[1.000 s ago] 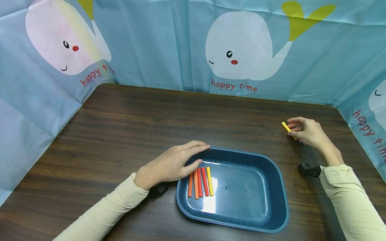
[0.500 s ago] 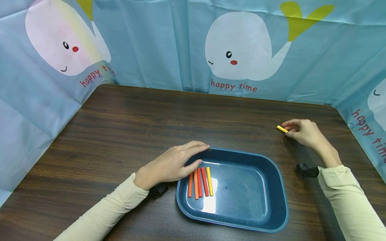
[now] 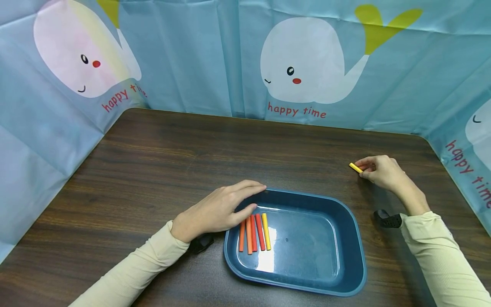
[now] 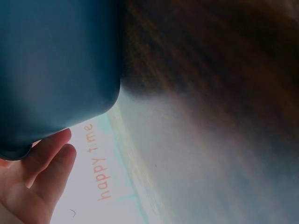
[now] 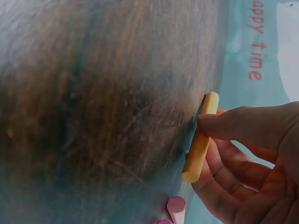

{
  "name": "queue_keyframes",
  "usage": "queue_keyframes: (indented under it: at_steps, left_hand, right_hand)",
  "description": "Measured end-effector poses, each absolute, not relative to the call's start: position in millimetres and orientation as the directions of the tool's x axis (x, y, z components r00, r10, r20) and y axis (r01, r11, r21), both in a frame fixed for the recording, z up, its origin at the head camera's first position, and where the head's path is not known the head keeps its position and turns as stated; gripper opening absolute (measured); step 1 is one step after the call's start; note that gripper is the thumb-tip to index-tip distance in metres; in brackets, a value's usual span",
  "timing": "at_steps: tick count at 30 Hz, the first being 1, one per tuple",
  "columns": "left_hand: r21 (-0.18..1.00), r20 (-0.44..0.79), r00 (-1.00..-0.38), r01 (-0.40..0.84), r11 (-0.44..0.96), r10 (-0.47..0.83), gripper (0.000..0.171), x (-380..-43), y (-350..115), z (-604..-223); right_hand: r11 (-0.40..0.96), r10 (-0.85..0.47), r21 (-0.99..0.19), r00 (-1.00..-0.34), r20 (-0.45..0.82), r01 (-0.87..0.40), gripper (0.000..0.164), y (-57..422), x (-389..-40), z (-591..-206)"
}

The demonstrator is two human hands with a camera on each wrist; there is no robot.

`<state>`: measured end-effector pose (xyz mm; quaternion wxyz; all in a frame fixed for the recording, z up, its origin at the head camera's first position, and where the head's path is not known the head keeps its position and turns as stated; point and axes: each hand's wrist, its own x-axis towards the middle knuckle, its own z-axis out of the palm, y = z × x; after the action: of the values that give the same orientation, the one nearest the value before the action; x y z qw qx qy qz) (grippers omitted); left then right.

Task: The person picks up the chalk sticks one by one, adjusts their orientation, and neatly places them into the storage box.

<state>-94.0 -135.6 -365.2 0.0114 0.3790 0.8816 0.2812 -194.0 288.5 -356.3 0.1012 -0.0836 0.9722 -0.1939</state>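
In the right wrist view, my right hand [image 5: 252,163] pinches a short, blunt-ended, crayon-like yellow stick [image 5: 202,140] between thumb and fingers. The head view has this hand [image 3: 381,172] low over the right of the table, the stick [image 3: 355,167] jutting out leftward. My left hand [image 3: 216,209] rests on the left corner of a blue plastic tray [image 3: 347,247], its fingers extended at the far rim and its thumb reaching over the inside. Orange, red and yellow sticks [image 3: 253,234] lie side by side in the tray's left part, their upper ends partly under the thumb.
Pink stick ends [image 5: 176,205] show below my right hand in its wrist view; that hand hides them from the head camera. A brown wood-grain table [image 3: 161,157] carries everything. A blue whale-print curtain [image 3: 184,51] borders its back and sides.
My right hand has shifted left and slightly nearer with the yellow stick, which has also turned in its fingers. My left hand and the tray stay put.
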Motion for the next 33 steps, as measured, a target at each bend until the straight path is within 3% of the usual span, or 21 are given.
queue_keyframes:
  at_steps: [13,33]
  left_hand:
    - [0.509,0.189,-0.716,0.656,0.557,0.672,0.048,-94,-136,-366]
    - [0.506,0.202,-0.712,0.664,0.55,0.673,0.047,-93,-136,-365]
  right_hand:
    - [0.923,-0.221,-0.356,-0.96,-0.174,-0.148,0.034,286,-189,-353]
    - [0.862,-0.219,-0.487,-0.969,-0.111,-0.139,0.041,271,-163,-333]
